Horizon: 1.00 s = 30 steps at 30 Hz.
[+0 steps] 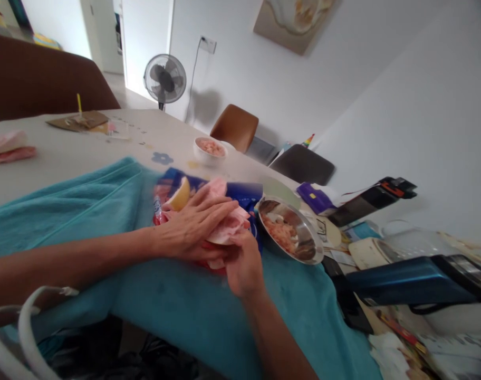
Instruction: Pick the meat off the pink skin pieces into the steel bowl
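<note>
The pink piece of fruit (229,228) lies right between my two hands, just in from the near edge of the counter (62,158), over the blue-and-red plastic wrapper (244,189) that is spread on my teal towel (165,301). My left hand (191,226) reaches across the top of it, palm down, fingers straight and close together; its thumb is hidden, so I cannot tell whether it grips or only rests there. My right hand (246,261) is curled around the near, right-hand side of the piece and grasps it, the thumb against it and the other fingers mostly out of sight. Just beyond my left wrist, a wedge of yellow rind (180,195) sits tilted on the wrapper. Just to the right of my hands, a steel bowl (307,232) tips its mouth toward me in this slanted view, its bottom partly covered with loose pink flesh (280,235); I cannot tell whether its base is on the towel or on the counter. Toward the far edge, well apart from my hands, a white bowl (209,157) stands upright, heaped with similar pink pieces (211,146). Beyond the steel bowl, a purple packet (315,198) lies toward the right end of the counter, and a blue bottle (402,279) is nearer me on that side. Over by the left end lie some folded pink pieces (11,148), too blurred to name.
</note>
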Each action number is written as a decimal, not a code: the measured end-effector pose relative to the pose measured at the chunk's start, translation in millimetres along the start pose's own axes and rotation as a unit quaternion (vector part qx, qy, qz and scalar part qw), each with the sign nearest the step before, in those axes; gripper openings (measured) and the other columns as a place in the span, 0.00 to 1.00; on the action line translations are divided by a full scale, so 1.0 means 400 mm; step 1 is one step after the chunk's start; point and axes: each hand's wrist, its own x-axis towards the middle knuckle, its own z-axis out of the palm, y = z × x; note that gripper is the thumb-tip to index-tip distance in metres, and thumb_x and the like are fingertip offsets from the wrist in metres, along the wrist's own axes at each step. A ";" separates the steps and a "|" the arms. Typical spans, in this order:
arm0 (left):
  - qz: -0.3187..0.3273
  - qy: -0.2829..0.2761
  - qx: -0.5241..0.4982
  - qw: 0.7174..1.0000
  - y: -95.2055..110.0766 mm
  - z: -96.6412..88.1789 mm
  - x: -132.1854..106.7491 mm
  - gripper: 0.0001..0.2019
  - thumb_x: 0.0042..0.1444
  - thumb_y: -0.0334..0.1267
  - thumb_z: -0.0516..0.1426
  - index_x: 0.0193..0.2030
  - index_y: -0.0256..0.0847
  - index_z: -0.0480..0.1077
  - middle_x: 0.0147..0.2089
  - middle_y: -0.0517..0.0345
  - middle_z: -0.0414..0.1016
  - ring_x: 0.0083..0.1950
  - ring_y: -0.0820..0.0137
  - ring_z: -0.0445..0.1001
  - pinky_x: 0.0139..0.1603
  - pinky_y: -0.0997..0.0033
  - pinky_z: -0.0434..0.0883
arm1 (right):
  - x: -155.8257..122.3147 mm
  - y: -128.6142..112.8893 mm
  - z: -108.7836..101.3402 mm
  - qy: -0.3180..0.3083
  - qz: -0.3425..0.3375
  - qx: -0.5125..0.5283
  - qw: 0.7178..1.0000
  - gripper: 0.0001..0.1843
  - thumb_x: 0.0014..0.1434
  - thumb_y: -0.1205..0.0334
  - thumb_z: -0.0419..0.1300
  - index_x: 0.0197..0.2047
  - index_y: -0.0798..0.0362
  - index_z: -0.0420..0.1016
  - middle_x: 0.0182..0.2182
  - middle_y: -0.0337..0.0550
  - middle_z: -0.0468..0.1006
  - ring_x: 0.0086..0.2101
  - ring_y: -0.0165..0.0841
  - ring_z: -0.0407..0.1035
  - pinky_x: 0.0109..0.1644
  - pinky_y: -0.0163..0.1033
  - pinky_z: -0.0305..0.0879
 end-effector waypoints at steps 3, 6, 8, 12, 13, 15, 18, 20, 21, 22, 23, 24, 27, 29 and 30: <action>0.011 -0.030 -0.039 0.999 -0.010 -0.018 0.004 0.44 0.52 0.50 0.64 0.71 0.39 0.52 0.65 0.38 0.67 0.68 0.48 0.62 0.70 0.39 0.48 | 0.009 0.005 -0.015 0.022 0.034 0.045 0.998 0.07 0.42 0.61 0.58 0.29 0.50 0.70 0.26 0.34 0.71 0.28 0.30 0.63 0.32 0.36 0.65; 0.011 -0.021 -0.061 0.998 -0.023 -0.035 0.012 0.41 0.52 0.52 0.64 0.70 0.41 0.56 0.63 0.39 0.69 0.65 0.49 0.65 0.68 0.42 0.56 | 0.013 0.009 -0.032 0.006 -0.018 0.011 1.000 0.03 0.44 0.64 0.56 0.27 0.51 0.69 0.25 0.33 0.67 0.27 0.28 0.57 0.30 0.34 0.60; 0.016 -0.013 -0.065 0.998 -0.026 -0.041 0.016 0.38 0.52 0.52 0.64 0.68 0.42 0.59 0.61 0.41 0.71 0.62 0.51 0.67 0.64 0.46 0.62 | 0.012 0.013 -0.041 -0.003 -0.047 -0.031 0.998 0.02 0.46 0.66 0.54 0.26 0.51 0.68 0.25 0.33 0.66 0.27 0.27 0.55 0.29 0.34 0.57; 0.011 0.010 -0.060 0.998 -0.019 -0.040 0.016 0.37 0.51 0.53 0.65 0.65 0.42 0.63 0.57 0.43 0.73 0.59 0.53 0.69 0.62 0.48 0.64 | 0.009 0.018 -0.050 0.003 -0.069 -0.107 0.992 0.07 0.50 0.65 0.52 0.30 0.51 0.71 0.26 0.35 0.68 0.27 0.29 0.59 0.30 0.35 0.59; 0.012 0.021 -0.059 0.998 -0.017 -0.038 0.015 0.37 0.50 0.54 0.66 0.64 0.41 0.63 0.56 0.43 0.73 0.58 0.53 0.69 0.62 0.48 0.64 | 0.008 0.018 -0.049 0.004 -0.075 -0.117 0.990 0.09 0.51 0.64 0.51 0.32 0.51 0.72 0.27 0.36 0.70 0.28 0.29 0.61 0.31 0.36 0.60; 0.016 0.043 -0.057 0.997 -0.013 -0.034 0.012 0.38 0.50 0.54 0.66 0.64 0.41 0.63 0.56 0.43 0.73 0.58 0.53 0.70 0.62 0.48 0.65 | 0.006 0.016 -0.046 0.006 -0.090 -0.124 0.988 0.12 0.52 0.63 0.51 0.35 0.51 0.75 0.29 0.38 0.73 0.30 0.31 0.65 0.34 0.37 0.64; 0.014 0.067 -0.053 0.996 -0.008 -0.028 0.009 0.37 0.49 0.52 0.67 0.63 0.41 0.64 0.55 0.43 0.74 0.57 0.54 0.70 0.62 0.49 0.65 | 0.003 0.012 -0.042 0.000 -0.104 -0.121 0.987 0.15 0.55 0.61 0.51 0.41 0.49 0.78 0.34 0.40 0.78 0.38 0.35 0.71 0.42 0.41 0.68; 0.007 0.079 -0.052 0.996 -0.005 -0.026 0.006 0.37 0.48 0.53 0.67 0.63 0.43 0.65 0.55 0.44 0.74 0.57 0.54 0.71 0.62 0.50 0.65 | 0.001 0.011 -0.041 0.002 -0.109 -0.123 0.986 0.16 0.57 0.60 0.52 0.43 0.48 0.79 0.37 0.41 0.79 0.42 0.37 0.72 0.47 0.43 0.68; 0.003 0.081 -0.051 0.995 -0.003 -0.024 0.005 0.37 0.48 0.53 0.67 0.62 0.43 0.65 0.56 0.45 0.74 0.57 0.54 0.71 0.62 0.50 0.65 | 0.001 0.011 -0.041 0.007 -0.111 -0.126 0.986 0.16 0.58 0.59 0.52 0.44 0.47 0.79 0.38 0.41 0.80 0.43 0.38 0.73 0.49 0.44 0.68; -0.002 0.083 -0.051 0.995 -0.001 -0.023 0.004 0.37 0.47 0.54 0.67 0.62 0.44 0.66 0.56 0.45 0.75 0.57 0.54 0.71 0.62 0.49 0.65 | 0.001 0.012 -0.042 0.014 -0.115 -0.128 0.985 0.16 0.58 0.58 0.52 0.44 0.47 0.79 0.38 0.41 0.80 0.44 0.38 0.73 0.49 0.44 0.68; -0.006 0.086 -0.051 0.995 0.000 -0.022 0.002 0.37 0.47 0.55 0.67 0.62 0.44 0.66 0.56 0.45 0.75 0.57 0.54 0.71 0.62 0.49 0.65 | 0.002 0.014 -0.042 0.022 -0.119 -0.129 0.984 0.16 0.59 0.58 0.53 0.44 0.47 0.80 0.39 0.41 0.80 0.44 0.38 0.73 0.49 0.44 0.68; -0.008 0.089 -0.051 0.995 0.002 -0.021 0.001 0.37 0.47 0.55 0.67 0.62 0.44 0.66 0.56 0.45 0.75 0.57 0.54 0.71 0.62 0.49 0.65 | 0.003 0.016 -0.043 0.030 -0.123 -0.128 0.984 0.16 0.59 0.57 0.53 0.44 0.47 0.80 0.39 0.41 0.80 0.44 0.38 0.73 0.49 0.44 0.68; -0.005 0.102 -0.049 0.994 0.004 -0.017 -0.001 0.37 0.47 0.56 0.67 0.62 0.43 0.65 0.55 0.45 0.75 0.57 0.54 0.71 0.62 0.50 0.65 | 0.008 0.022 -0.042 0.052 -0.125 -0.125 0.983 0.14 0.59 0.56 0.55 0.40 0.48 0.80 0.37 0.40 0.80 0.40 0.36 0.73 0.45 0.42 0.68; 0.001 0.109 -0.049 0.993 0.003 -0.015 -0.001 0.37 0.48 0.54 0.67 0.62 0.42 0.65 0.55 0.45 0.75 0.58 0.54 0.71 0.62 0.51 0.65 | 0.013 0.023 -0.037 0.068 -0.114 -0.116 0.984 0.12 0.58 0.57 0.56 0.37 0.49 0.80 0.34 0.39 0.80 0.36 0.34 0.72 0.42 0.40 0.68; 0.003 0.113 -0.049 0.992 0.001 -0.014 -0.001 0.37 0.48 0.54 0.67 0.62 0.42 0.65 0.55 0.44 0.75 0.58 0.54 0.71 0.62 0.51 0.65 | 0.015 0.023 -0.032 0.076 -0.103 -0.104 0.986 0.11 0.58 0.57 0.57 0.37 0.49 0.80 0.33 0.38 0.80 0.34 0.33 0.71 0.41 0.40 0.67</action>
